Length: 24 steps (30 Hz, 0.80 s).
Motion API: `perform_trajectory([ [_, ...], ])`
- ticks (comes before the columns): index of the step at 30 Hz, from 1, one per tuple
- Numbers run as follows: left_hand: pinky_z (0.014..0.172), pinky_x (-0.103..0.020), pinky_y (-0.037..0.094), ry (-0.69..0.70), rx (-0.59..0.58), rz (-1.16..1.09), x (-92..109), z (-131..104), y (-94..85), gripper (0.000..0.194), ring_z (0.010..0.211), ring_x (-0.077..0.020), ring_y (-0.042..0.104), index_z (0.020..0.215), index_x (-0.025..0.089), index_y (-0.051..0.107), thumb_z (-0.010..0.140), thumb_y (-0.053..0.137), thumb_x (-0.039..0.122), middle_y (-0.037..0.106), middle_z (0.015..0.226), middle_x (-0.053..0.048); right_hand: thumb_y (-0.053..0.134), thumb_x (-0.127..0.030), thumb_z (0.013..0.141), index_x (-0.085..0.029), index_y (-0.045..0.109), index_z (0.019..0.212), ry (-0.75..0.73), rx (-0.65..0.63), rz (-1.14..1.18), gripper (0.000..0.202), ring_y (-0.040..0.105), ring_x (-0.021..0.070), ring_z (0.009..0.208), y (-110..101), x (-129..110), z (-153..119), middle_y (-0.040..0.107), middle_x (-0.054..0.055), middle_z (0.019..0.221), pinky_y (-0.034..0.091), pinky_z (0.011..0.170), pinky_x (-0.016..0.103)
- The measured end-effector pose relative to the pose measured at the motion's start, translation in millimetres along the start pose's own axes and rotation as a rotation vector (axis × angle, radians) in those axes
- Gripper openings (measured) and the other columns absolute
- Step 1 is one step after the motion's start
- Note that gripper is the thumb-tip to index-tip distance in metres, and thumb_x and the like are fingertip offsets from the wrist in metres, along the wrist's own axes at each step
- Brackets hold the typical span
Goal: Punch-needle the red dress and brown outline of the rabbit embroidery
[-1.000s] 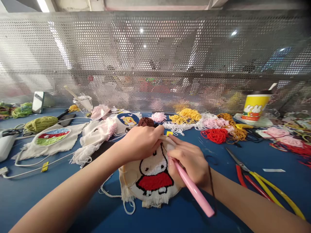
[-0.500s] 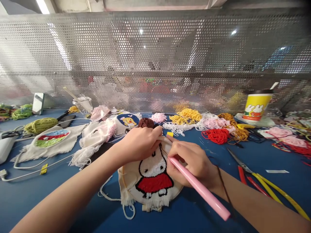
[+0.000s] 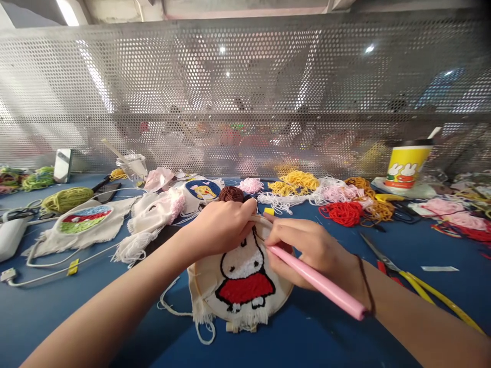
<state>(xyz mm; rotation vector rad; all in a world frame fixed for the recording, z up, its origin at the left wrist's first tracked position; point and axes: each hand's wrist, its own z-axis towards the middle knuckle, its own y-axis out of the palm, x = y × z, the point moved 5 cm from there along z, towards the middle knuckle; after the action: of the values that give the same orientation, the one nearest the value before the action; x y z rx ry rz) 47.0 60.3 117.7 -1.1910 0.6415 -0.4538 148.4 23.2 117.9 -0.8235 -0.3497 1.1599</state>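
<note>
A round embroidery hoop (image 3: 198,282) is held at a tilt over the table. Stretched in it is cream cloth with a punch-needle white rabbit (image 3: 245,289) in a red dress, outlined in black. My left hand (image 3: 222,225) is closed around the hoop's far rim, covering part of the rabbit's head and ears. A pink-handled punch needle (image 3: 322,282) is gripped in my right hand (image 3: 307,245), its tip end at the upper right of the cloth, by the rabbit's ear. My fingers partly hide that tip. Loose white yarn (image 3: 205,332) hangs off the cloth's lower left edge.
Yellow-handled scissors (image 3: 422,289) lie right of my right hand. Behind the hoop are brown yarn (image 3: 231,194), red yarn (image 3: 341,212) and yellow yarn (image 3: 299,181). Finished pieces (image 3: 86,220) and a cable (image 3: 49,276) lie left. A yellow cup (image 3: 408,166) stands before the perforated metal screen (image 3: 245,92).
My right hand has shifted slightly and the punch needle's back end has risen, so the handle lies flatter. My left hand keeps its hold on the hoop.
</note>
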Motion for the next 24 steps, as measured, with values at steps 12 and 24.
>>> perform_trajectory([
  [12,0.041,-0.025,0.036,0.013,-0.002,0.011,8.1,-0.4,-2.1,0.011,0.055,-0.0191,0.060,0.081,0.015,0.042,0.080,0.033,0.022,0.062,0.064,-0.005,0.047,-0.005,0.065,-0.015,0.043,0.062,0.191,-0.158,-0.044,0.012,0.040,0.0058,0.045,-6.1,-1.1,-0.7,0.046,-0.004,0.053,0.033,0.044,0.017],
  [24,0.035,-0.025,0.028,0.043,0.070,0.080,16.4,-6.4,-13.0,0.012,0.045,-0.0192,0.056,0.078,0.014,0.046,0.079,0.034,0.018,0.059,0.057,-0.005,0.044,-0.007,0.072,-0.013,0.051,0.066,0.184,-0.298,-0.079,0.011,0.048,0.0107,0.054,-4.0,-7.4,-1.0,0.053,0.003,0.061,0.038,0.050,0.021],
])
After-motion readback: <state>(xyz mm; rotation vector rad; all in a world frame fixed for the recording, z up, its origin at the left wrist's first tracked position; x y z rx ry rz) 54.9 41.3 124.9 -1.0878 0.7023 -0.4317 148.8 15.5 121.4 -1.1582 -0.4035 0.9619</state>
